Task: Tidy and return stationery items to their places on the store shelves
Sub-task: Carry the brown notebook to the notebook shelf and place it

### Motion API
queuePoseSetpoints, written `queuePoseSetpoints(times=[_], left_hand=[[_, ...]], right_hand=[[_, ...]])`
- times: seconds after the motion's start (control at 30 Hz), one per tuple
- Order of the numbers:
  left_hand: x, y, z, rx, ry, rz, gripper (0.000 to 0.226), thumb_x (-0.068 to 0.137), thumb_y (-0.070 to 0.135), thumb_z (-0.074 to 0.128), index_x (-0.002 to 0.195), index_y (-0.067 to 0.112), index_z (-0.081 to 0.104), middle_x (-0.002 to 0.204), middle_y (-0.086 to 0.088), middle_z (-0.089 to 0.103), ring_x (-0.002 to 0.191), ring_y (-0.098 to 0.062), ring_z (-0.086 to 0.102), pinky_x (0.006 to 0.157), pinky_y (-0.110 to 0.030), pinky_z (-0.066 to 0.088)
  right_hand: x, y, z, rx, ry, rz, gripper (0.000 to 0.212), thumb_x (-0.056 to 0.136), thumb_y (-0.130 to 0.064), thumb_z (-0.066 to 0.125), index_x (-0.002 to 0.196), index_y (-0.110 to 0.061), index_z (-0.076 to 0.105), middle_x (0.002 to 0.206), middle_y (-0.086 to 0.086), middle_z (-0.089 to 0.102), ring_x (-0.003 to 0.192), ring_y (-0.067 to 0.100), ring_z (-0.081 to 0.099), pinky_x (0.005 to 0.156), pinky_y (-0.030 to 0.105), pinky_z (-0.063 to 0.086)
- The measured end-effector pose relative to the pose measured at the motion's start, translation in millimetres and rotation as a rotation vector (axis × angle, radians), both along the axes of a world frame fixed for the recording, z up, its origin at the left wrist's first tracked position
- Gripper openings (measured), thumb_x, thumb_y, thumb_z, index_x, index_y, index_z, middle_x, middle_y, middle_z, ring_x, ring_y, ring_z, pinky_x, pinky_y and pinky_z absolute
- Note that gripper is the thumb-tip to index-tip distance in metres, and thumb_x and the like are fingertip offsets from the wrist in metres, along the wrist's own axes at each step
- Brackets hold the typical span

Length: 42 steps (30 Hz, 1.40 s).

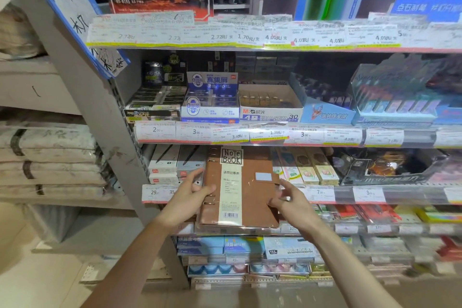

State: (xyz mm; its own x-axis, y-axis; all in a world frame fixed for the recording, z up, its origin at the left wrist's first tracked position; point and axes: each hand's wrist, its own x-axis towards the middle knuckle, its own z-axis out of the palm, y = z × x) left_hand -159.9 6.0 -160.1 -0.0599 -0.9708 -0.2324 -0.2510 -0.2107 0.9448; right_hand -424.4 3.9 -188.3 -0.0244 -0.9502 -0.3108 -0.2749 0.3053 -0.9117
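notebook point(240, 187): brown, upright against the shelf point(360, 194) front, left of centre | left hand point(186, 199): clasps its ring-bound edge to steady it | right hand point(291, 204): fingers spread on right edge, guiding | likely step: slotting it in

I see notebook point(240, 185) upright before third shelf point(350, 195), between my left hand point(190, 197) and right hand point(291, 204). Eraser boxes point(270, 105) on shelf above. Pen boxes point(165, 165) left of notebook, behind left hand.
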Motion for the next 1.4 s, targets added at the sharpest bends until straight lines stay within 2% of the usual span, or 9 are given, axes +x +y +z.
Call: queuePoseSetpoints(times=[0.2, 0.3, 0.4, 0.6, 0.87, 1.03, 1.13, 1.27, 1.4], left_hand=[[-9, -9, -9, -0.074, 0.059, -0.021, 0.056, 0.097, 0.016, 0.059, 0.138, 0.040, 0.030, 0.104, 0.010, 0.076, 0.099, -0.004, 0.070, 0.078, -0.014, 0.052], [-8, -8, -13, -0.093, 0.037, -0.037, 0.063, 0.097, 0.014, 0.059, 0.148, 0.032, 0.027, 0.111, 0.003, 0.074, 0.099, -0.004, 0.070, 0.073, -0.009, 0.050], [-8, -7, -20, -0.110, 0.004, -0.027, 0.067, 0.096, 0.014, 0.059, 0.151, 0.032, 0.024, 0.107, -0.001, 0.073, 0.087, -0.001, 0.071, 0.064, -0.007, 0.049], [-9, -4, -41, -0.130, 0.052, -0.002, 0.068, 0.092, 0.026, 0.066, 0.147, 0.047, 0.030, 0.114, 0.009, 0.071, 0.100, -0.009, 0.071, 0.092, -0.036, 0.053], [-55, 43, -36, -0.184, 0.061, 0.009, 0.063, 0.093, 0.007, 0.062, 0.145, 0.029, 0.034, 0.116, 0.029, 0.052, 0.096, 0.028, 0.053, 0.077, -0.002, 0.046], [-102, 79, -39, -0.180, 0.006, 0.023, 0.067, 0.092, 0.021, 0.066, 0.148, 0.034, 0.032, 0.124, 0.026, 0.054, 0.118, 0.007, 0.053, 0.091, -0.014, 0.047], [-143, 108, -34, -0.153, -0.023, 0.003, 0.067, 0.092, 0.031, 0.065, 0.148, 0.044, 0.029, 0.138, 0.014, 0.052, 0.123, -0.008, 0.055, 0.097, -0.032, 0.052], [-206, 140, -24, -0.202, -0.034, -0.059, 0.066, 0.092, 0.032, 0.064, 0.147, 0.044, 0.029, 0.143, 0.019, 0.047, 0.117, 0.004, 0.056, 0.096, -0.038, 0.053], [-278, 155, -10, -0.271, 0.016, -0.120, 0.058, 0.095, 0.025, 0.062, 0.143, 0.038, 0.033, 0.132, 0.032, 0.046, 0.100, 0.030, 0.049, 0.074, -0.004, 0.048]], right_hand=[[2, 1, -5, -0.012, -0.027, -0.005, 0.056, 0.090, -0.032, 0.070, 0.139, -0.028, 0.043, 0.107, 0.002, 0.069, 0.098, 0.019, 0.070, 0.084, 0.039, 0.059], [5, 1, -1, -0.034, 0.018, 0.007, 0.047, 0.092, -0.036, 0.066, 0.134, -0.027, 0.047, 0.106, 0.001, 0.067, 0.091, 0.013, 0.065, 0.071, 0.024, 0.048], [6, 1, -7, -0.037, 0.020, 0.008, 0.044, 0.093, -0.035, 0.066, 0.131, -0.027, 0.047, 0.104, 0.003, 0.064, 0.090, 0.015, 0.062, 0.074, 0.026, 0.044], [-2, 9, -19, -0.048, 0.035, -0.021, 0.054, 0.089, -0.040, 0.069, 0.134, -0.027, 0.044, 0.093, 0.001, 0.067, 0.089, 0.016, 0.068, 0.086, 0.041, 0.055], [-43, 53, -28, -0.075, 0.061, -0.036, 0.048, 0.089, -0.044, 0.068, 0.129, -0.029, 0.046, 0.091, -0.002, 0.059, 0.092, 0.018, 0.065, 0.087, 0.040, 0.052], [-90, 95, -19, -0.080, 0.029, -0.034, 0.037, 0.095, -0.031, 0.064, 0.122, -0.033, 0.039, 0.097, -0.012, 0.058, 0.084, -0.001, 0.057, 0.066, 0.008, 0.046], [-131, 124, -21, -0.080, 0.013, -0.038, 0.042, 0.094, -0.027, 0.066, 0.128, -0.027, 0.043, 0.102, 0.002, 0.067, 0.085, 0.002, 0.061, 0.066, 0.008, 0.044], [-193, 163, -18, -0.107, 0.001, -0.087, 0.040, 0.093, -0.024, 0.068, 0.127, -0.025, 0.045, 0.092, -0.003, 0.061, 0.079, -0.002, 0.057, 0.065, 0.006, 0.044], [-258, 193, -6, -0.155, 0.025, -0.163, 0.046, 0.090, -0.033, 0.070, 0.130, -0.024, 0.047, 0.108, -0.001, 0.067, 0.091, 0.005, 0.064, 0.081, 0.014, 0.050]])
